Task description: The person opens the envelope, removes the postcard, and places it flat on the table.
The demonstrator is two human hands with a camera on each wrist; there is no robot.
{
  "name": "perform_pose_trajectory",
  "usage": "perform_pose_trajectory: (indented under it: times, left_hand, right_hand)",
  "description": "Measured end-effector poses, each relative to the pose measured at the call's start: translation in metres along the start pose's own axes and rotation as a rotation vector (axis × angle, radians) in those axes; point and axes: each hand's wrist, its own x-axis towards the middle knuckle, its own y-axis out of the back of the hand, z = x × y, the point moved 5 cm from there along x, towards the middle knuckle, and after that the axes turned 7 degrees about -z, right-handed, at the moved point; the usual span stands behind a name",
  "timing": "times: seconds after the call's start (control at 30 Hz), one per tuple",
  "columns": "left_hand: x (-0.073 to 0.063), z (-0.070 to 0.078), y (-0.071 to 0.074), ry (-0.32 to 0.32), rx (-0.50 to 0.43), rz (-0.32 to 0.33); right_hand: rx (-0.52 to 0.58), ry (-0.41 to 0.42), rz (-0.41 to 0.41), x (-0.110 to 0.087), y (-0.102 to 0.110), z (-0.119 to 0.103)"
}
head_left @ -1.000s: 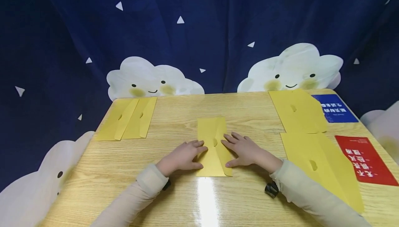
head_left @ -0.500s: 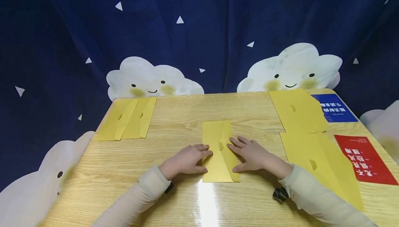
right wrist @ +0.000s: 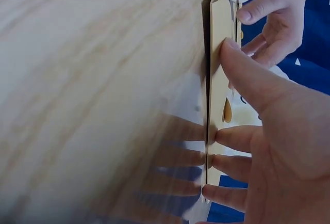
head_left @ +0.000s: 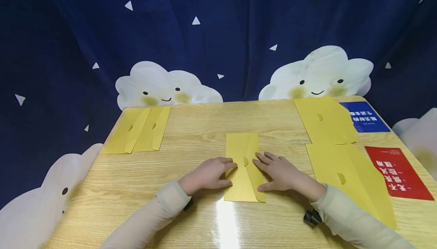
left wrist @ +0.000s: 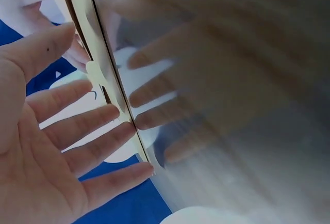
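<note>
A yellow envelope [head_left: 237, 146] lies flat on the wooden table, its flap folded over along the right side and a small half-round tab near the middle. My left hand [head_left: 209, 174] rests at its left edge, fingers spread and fairly straight, fingertips on the paper. On the opposite edge my right hand [head_left: 281, 173] touches the flap with spread fingers and thumb. In the left wrist view the fingers [left wrist: 82, 126] reach to the envelope's thin edge. The right wrist view has the thumb [right wrist: 242, 64] and fingertips against the envelope [right wrist: 219, 69], whose flap stands slightly apart at one end.
Two folded yellow envelopes [head_left: 138, 129] lie at the back left. On the right are two larger-looking yellow envelopes with flaps out [head_left: 324, 122], beside a blue card [head_left: 367, 118] and a red card [head_left: 399, 173]. A dark blue curtain [head_left: 218, 32] hangs behind the table [head_left: 191, 127].
The envelope between my hands has slid to the right and slightly nearer, with both hands moving along with it. The other envelopes and cards stay where they were.
</note>
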Motion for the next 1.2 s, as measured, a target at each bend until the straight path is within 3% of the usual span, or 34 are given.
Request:
perform_pose_trajectory:
  times: [0.17, 0.43, 0.67, 0.97, 1.2]
  left_hand:
    - [0.011, -0.004, 0.004, 0.023, -0.017, 0.056]
    - [0.038, -0.007, 0.011, 0.064, -0.115, 0.066]
    - [0.054, 0.001, 0.012, 0.100, -0.072, 0.078]
    - [0.062, 0.008, 0.014, 0.131, 0.024, 0.086]
    - [0.063, 0.011, 0.016, 0.132, 0.038, 0.068]
  right_hand:
    - [0.002, -0.004, 0.005, 0.000, -0.002, 0.001]
    - [-0.021, 0.005, 0.011, 0.000, -0.001, 0.003]
    - [-0.020, 0.016, -0.009, -0.001, -0.001, 0.006]
    - [-0.026, 0.020, -0.020, -0.002, 0.000, 0.007]
    - [-0.014, 0.015, -0.021, -0.002, -0.001, 0.009]
